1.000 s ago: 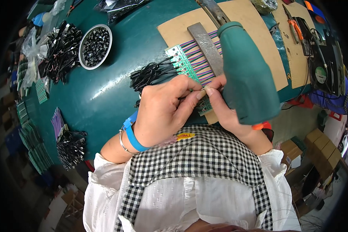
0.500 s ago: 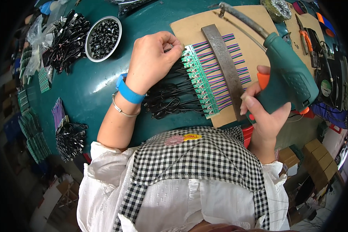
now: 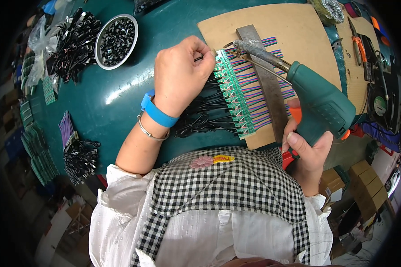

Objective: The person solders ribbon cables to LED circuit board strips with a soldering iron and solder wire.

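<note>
My left hand (image 3: 180,75) is closed in a pinch on a thin black cable (image 3: 198,58) at the far end of a row of small green circuit boards (image 3: 233,98). Black cables (image 3: 202,124) run from the boards' left side, and striped coloured wires (image 3: 258,108) leave on the right. Across those wires lies a flat metal bar (image 3: 266,80). Wrapped around the handle of a green soldering gun (image 3: 323,95) with an orange trigger is my right hand (image 3: 314,153). The gun's tip hovers at the farthest board, close to my left fingertips; whether it touches cannot be told.
Brown cardboard (image 3: 298,26) lies under the boards. A metal bowl (image 3: 136,42) of small black parts stands far left, beside bundled black cables (image 3: 78,40). Another cable bundle (image 3: 79,155) lies nearer. Orange-handled pliers (image 3: 359,49) and a black solder spool holder (image 3: 381,100) are at right.
The soldering gun has come left and down, bringing its tip from above the cardboard to the farthest board. My left hand keeps its pinch on the cable, barely shifted.
</note>
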`<state>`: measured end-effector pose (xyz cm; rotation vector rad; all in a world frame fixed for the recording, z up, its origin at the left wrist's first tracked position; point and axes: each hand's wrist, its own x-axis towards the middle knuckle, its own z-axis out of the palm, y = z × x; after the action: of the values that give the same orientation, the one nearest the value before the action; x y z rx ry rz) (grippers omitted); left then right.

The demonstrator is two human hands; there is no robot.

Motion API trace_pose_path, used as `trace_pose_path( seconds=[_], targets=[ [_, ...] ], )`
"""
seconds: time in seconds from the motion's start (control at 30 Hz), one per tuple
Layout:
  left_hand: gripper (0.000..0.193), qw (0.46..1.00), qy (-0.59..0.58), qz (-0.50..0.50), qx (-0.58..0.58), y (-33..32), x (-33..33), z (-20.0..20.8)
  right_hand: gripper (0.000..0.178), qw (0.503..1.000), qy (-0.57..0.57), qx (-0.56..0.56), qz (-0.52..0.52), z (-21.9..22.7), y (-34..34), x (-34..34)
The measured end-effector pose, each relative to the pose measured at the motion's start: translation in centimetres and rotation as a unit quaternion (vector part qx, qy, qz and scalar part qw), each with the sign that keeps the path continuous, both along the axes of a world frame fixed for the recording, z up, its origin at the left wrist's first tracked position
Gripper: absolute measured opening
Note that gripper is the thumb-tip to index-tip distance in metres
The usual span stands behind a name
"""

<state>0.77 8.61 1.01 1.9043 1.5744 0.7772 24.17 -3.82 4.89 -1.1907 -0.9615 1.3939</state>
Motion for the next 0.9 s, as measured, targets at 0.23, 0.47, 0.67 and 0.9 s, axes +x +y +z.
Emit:
trace_pose_path(
  seconds=[0.23,0.47,0.67,0.9],
  targets=[
    [0.008,1.0,0.003,0.012,0.027,-0.4,0.1,-0.2,0.05,1.0,-0.005,-0.015,0.004,0.1,0.1,-0.6],
    [0.007,0.999,0.007,0.014,0.044,-0.3,0.2,-0.3,0.052,0.998,-0.026,-0.061,-0.011,-0.1,0.0,-1.0],
    [0.008,0.999,0.022,0.002,0.045,-0.2,0.1,-0.2,0.051,0.999,0.002,-0.016,-0.028,0.2,0.5,-0.6],
    [0.007,0.999,0.015,0.003,0.043,-0.1,0.1,-0.1,0.062,0.997,-0.032,-0.01,-0.071,0.4,1.0,-0.9]
  ],
)
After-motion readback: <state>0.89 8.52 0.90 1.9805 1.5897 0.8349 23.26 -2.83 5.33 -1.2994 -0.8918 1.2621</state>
